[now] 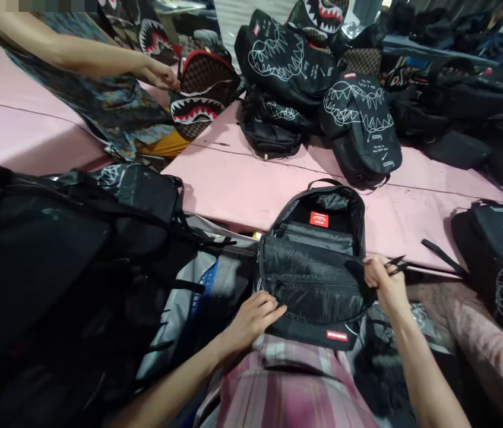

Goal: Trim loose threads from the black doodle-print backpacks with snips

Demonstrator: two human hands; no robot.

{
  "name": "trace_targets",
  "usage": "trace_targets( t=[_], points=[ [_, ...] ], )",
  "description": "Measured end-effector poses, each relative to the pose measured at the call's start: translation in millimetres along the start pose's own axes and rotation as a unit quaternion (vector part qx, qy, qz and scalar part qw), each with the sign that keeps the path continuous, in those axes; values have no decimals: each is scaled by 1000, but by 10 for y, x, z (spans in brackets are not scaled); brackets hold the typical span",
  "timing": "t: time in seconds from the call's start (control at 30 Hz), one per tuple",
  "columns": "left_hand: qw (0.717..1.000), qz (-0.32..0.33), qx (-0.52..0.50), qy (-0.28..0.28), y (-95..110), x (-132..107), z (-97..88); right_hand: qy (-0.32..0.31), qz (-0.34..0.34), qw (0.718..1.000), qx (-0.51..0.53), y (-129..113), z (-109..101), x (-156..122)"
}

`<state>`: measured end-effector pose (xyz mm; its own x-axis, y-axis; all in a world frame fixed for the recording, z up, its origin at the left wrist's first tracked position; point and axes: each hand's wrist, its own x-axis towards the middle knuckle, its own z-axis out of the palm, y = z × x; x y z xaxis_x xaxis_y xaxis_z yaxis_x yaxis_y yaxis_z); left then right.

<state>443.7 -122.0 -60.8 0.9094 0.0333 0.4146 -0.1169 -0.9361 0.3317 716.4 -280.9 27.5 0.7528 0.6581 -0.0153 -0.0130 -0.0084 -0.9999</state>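
Note:
A black backpack (311, 264) lies unzipped on the pink table's front edge and against my lap, its mesh pocket and red inner label showing. My left hand (255, 318) grips the lower left rim of its opened front panel, thumb laid along the edge. On the other side, my right hand (381, 278) pinches the panel's right rim. Small black scissors (396, 264) stick out of that same hand, blades pointing right, away from the bag. The fingertips of my right hand are partly hidden.
Black backpacks with white scribble prints (360, 122) stand across the pink table (228, 172). A dark heap of bags (55, 238) fills the left side. At upper left, another person's hand (162, 74) touches a brown checked shark-mouth bag (202, 89). Another backpack (500, 255) sits at right.

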Motion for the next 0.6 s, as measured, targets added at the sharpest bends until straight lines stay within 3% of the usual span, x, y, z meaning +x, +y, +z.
trace_targets(
  t=[0.1,0.17,0.3,0.4,0.5,0.6],
  points=[
    [1000,12,16,1,-3,31,-5,-111,-29,979,-170,7,298,-25],
    [1000,13,25,-2,-6,26,-56,-146,-25,962,-231,102,374,-6],
    [1000,8,23,3,-8,-73,-165,-128,30,976,-173,452,323,-16],
    [999,-22,-25,42,-30,-112,-240,-125,41,981,-145,675,282,-73],
    [978,-156,-82,115,-155,-3,-304,-137,49,978,-150,759,319,-109],
    [916,-354,-130,141,-417,252,-307,-131,57,977,-156,754,371,-116]
  ],
)
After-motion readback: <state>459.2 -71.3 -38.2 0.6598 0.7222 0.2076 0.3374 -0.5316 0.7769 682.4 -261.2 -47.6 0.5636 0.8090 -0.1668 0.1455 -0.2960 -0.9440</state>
